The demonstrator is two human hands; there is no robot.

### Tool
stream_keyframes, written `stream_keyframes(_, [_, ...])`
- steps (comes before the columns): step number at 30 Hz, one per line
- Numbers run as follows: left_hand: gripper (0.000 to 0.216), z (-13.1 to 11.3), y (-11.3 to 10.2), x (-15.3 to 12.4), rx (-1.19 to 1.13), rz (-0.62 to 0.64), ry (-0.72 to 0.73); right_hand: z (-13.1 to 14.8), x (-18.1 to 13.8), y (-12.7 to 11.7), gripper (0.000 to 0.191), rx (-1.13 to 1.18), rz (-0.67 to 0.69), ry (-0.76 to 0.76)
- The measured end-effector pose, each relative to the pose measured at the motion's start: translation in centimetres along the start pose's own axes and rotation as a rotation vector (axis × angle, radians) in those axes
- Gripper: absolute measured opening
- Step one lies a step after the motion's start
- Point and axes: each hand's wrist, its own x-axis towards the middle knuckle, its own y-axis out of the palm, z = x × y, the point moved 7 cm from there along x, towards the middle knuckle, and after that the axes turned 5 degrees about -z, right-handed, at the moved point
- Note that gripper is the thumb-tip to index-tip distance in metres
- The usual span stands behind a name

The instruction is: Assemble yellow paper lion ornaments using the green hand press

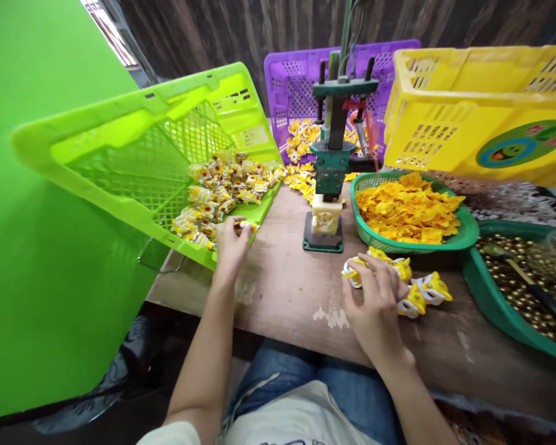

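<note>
One yellow piece (pixel 353 274) sits between the fingers (pixel 371 281) of the right hand (pixel 375 308).

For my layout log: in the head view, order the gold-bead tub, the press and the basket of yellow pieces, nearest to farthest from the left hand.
1. Press, right of the left hand.
2. Basket of yellow pieces, just right of the press.
3. Gold-bead tub, at the picture's right edge.

The figures (pixel 413 301) are smooth, glossy plastic; the lime crate (pixel 97 114), purple crate (pixel 291 57) and yellow crate (pixel 438 147) are smooth plastic with a softer sheen. The press (pixel 331 173) looks like painted metal, the table (pixel 278 284) scuffed wood, the beads (pixel 503 266) shiny and metallic, the jeans (pixel 282 371) matt denim.
</note>
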Motion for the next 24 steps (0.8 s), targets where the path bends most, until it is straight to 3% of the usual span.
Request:
stream_keyframes(3, [0.04, -1.7, 3.3, -2.6, -0.521, 0.225, -0.177, 0.9, 0.7, 2.1, 0.031, 0.389, 0.168, 0.136])
stream_keyframes(6, [0.04, -4.2, 6.7, -5.8, -0.846, 0.44, -0.334, 0.5, 0.4, 5.7, 0.045, 0.702, 0.333, 0.379])
stream_keyframes(9, [0.041, -5.3, 8.5, -7.8, -0.943, 0.484, -0.416, -0.3, -0.3, 8.6, 0.051, 0.9, 0.391, 0.524])
stream_keyframes(11, [0.044, -4.9, 9.2, -7.8, -0.863, 0.48, -0.394, -1.0, -0.9, 9.9, 0.048, 0.988, 0.378, 0.596])
stream_keyframes(14, [0.051, -3.2, 9.5, -4.5, -0.469, 0.373, -0.219, -2.4, -1.6, 10.5, 0.042, 1.031, 0.298, 0.723])
stream_keyframes(17, [0.039, -2.5, 9.8, 1.8, 0.06, 0.187, 0.035, -3.0, -2.4, 10.6, 0.039, 1.042, 0.282, 0.834])
stream_keyframes(20, [0.024, -2.6, 11.2, 8.3, 0.161, 0.12, 0.096, -2.4, -3.0, 10.9, 0.04, 1.088, 0.319, 0.893])
stream_keyframes(24, [0.034, -3.9, 13.3, 14.2, 0.193, 0.081, 0.135, -1.4, -3.7, 11.7, 0.039, 1.122, 0.414, 0.896])
